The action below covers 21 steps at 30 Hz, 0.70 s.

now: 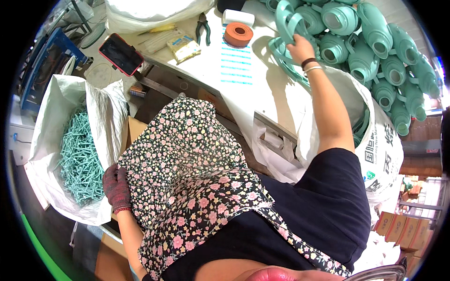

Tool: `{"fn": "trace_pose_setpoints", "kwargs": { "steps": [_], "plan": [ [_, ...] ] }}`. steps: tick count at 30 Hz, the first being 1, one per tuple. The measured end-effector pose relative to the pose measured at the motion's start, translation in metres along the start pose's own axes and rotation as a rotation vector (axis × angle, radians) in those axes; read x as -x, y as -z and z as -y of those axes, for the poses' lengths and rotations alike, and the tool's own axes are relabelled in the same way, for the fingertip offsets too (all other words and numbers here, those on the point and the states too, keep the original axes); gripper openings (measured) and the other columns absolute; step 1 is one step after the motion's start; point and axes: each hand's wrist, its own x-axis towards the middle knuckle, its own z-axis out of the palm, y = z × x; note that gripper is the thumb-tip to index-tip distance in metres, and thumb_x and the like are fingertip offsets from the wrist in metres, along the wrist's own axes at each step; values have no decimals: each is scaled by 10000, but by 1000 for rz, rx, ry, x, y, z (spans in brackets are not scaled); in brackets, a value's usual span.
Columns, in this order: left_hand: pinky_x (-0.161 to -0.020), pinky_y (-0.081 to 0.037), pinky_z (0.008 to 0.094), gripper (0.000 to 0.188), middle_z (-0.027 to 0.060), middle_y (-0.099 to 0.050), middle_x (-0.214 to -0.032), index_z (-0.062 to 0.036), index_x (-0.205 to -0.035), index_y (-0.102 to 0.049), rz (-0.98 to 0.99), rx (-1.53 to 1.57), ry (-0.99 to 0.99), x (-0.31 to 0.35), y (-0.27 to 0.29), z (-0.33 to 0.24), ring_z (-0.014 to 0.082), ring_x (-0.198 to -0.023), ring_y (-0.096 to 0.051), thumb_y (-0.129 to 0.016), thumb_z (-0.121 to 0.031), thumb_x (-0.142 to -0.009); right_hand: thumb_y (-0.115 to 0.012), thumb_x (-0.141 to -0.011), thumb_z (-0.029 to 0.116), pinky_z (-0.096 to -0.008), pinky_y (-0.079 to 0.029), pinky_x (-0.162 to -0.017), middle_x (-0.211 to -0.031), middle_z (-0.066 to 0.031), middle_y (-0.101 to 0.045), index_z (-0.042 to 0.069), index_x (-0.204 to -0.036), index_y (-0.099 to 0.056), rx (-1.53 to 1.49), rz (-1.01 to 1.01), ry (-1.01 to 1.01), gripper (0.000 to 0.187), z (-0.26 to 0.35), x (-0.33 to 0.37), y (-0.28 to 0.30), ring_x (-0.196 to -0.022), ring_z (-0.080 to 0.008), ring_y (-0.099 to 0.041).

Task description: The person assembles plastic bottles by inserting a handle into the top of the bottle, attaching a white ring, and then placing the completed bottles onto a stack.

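At the upper right, my bare right hand [302,49], with bands at the wrist, is closed on looped green plastic strips [289,21] above the white worktable. More loops hang beneath the fingers, beside a heap of hollow green plastic bottle-shaped parts [361,58]. My left hand [117,188], in a dark red knit glove, lies against the edge of a white woven sack [110,110] and my flowered apron, with fingers extended and nothing seen in them. That sack is full of thin green plastic sticks [80,157].
On the worktable [262,93] lie pliers [203,29], an orange tape roll [238,35], a white roll [238,18], a blue-marked sheet [236,63] and a yellowish packet [183,48]. A phone [121,54] is mounted by the edge. Another white sack [382,140] stands right, near cartons [408,229].
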Motion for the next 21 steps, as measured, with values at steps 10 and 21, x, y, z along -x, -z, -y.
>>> {"fn": "trace_pose_setpoints", "kwargs": {
  "steps": [10,21],
  "plan": [
    [-892,-457,385,306,145,-629,-1060,-24,-1064,-652,18,-25,-41,-8,-6,-3,294,-986,-589,-654,-233,-840,-637,-809,390,-450,-454,-961,-1200,-195,-598,52,-1155,-594,233,458,-165,486,-36,46,1,-1122,-361,-563],
    [-960,-426,368,340,158,-613,-1143,-10,-1132,-615,-256,285,205,73,7,78,296,-1096,-559,-621,-209,-857,-667,-820,408,-402,-432,-960,-1207,-208,-608,-14,-1265,-546,-302,375,-49,625,-6,19,-51,-1128,-318,-572]
  ]
}}
